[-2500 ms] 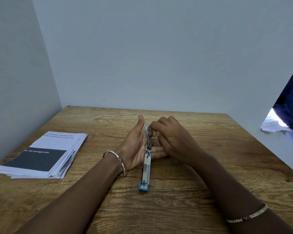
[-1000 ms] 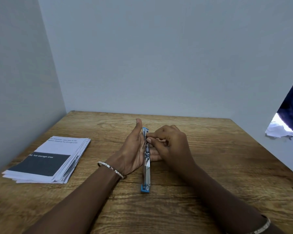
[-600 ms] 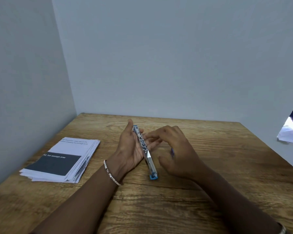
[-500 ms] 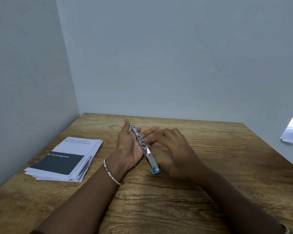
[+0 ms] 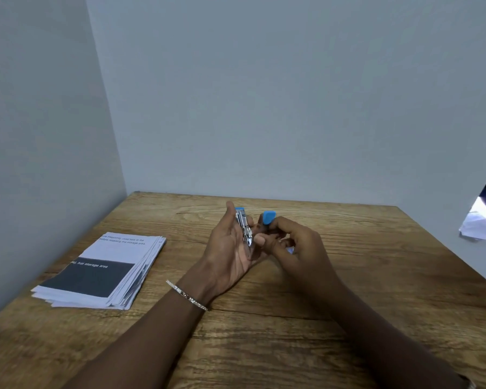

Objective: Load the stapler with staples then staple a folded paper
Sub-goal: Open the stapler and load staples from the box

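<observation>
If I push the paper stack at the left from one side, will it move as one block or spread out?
The paper stack would probably spread: its right edges already lie fanned and uneven. The loose sheets look thin, so they likely bend when lifted. It lies flat on the wooden table, so tipping or rolling seems unlikely.

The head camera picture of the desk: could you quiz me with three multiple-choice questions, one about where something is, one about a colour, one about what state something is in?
1. Where does the paper stack lie?
A. to the left of the hands
B. under the hands
C. against the back wall

2. What colour is the stapler's plastic tip?
A. red
B. blue
C. green

3. How is the stapler held?
A. lying untouched
B. between both hands
C. on the stack

Answers: 1 A, it sits left on the table. 2 B, blue shows at the top. 3 B, left hand cradles it, right hand touches it.
</observation>
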Demonstrator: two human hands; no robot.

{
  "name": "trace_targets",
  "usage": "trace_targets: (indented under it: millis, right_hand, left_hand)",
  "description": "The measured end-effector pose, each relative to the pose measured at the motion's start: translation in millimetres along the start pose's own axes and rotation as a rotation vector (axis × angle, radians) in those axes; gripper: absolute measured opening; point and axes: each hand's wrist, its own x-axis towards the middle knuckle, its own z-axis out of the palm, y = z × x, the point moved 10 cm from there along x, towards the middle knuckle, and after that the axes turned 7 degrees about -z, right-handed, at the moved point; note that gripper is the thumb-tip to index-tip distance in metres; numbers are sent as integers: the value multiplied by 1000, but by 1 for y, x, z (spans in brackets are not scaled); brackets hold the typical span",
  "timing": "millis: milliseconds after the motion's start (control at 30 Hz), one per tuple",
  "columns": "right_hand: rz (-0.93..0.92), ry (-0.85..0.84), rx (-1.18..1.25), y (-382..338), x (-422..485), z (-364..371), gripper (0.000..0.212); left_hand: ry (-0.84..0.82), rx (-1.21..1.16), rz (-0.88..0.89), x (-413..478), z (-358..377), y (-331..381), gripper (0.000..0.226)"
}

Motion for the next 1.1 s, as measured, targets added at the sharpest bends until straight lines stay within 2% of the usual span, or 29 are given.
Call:
trace_targets:
  millis: [100,233,433,567,700,900,1100]
  right_hand:
    - [141,28,190,20,-2,3,11]
    - [273,10,446,36,-6,11,21]
    - [411,28,737,46,-8,15,37]
    - [391,16,777,45,-6,16,33]
    - [342,-50,757,42,-5,15,32]
    - [368,-30,795,46,-7,16,36]
    - [389,-13,813,49,-8,18,34]
  left_hand:
    - [-53,57,-16,-3,14,-8,80]
    - [-83,131,-7,-4,21,-11,83]
    - [-88,281,77,-4,25,-7,74]
    - [-71,417,232,-9,35,4,42]
    - [-23,479,299,-13,30,11,42]
    - [68,564,394,-19,28,25,41]
    - [66,554,392,-23,25,29,31]
